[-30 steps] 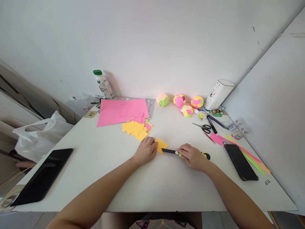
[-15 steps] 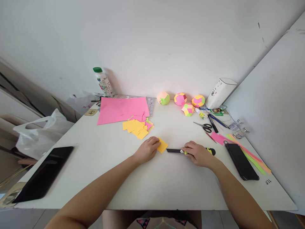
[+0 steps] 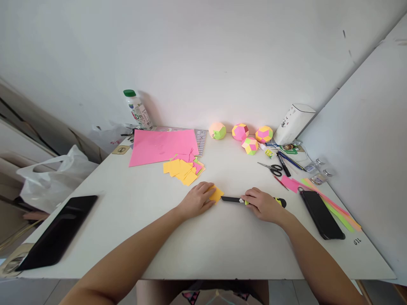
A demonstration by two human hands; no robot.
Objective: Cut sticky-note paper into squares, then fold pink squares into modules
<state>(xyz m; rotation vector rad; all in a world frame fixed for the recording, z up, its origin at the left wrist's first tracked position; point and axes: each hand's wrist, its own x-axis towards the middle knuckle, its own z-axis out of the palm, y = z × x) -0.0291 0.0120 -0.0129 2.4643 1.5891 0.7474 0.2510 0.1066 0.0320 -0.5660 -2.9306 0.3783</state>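
Right hand (image 3: 260,205) grips yellow-green utility knife (image 3: 280,202), black blade (image 3: 231,199) by right corner of small orange paper (image 3: 216,194), flat on table (image 3: 133,199) under left hand's (image 3: 196,201) fingers; bottle (image 3: 140,112) reads "D", other print too small.

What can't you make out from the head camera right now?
Head view, all four:
1. The left part of the yellow paper: under the left hand.
2. The middle of the cutter: behind the right hand.
3. Most of the striped sheet: covered by the pink sheet.
4. Print on the white bottle: mostly too small to read.
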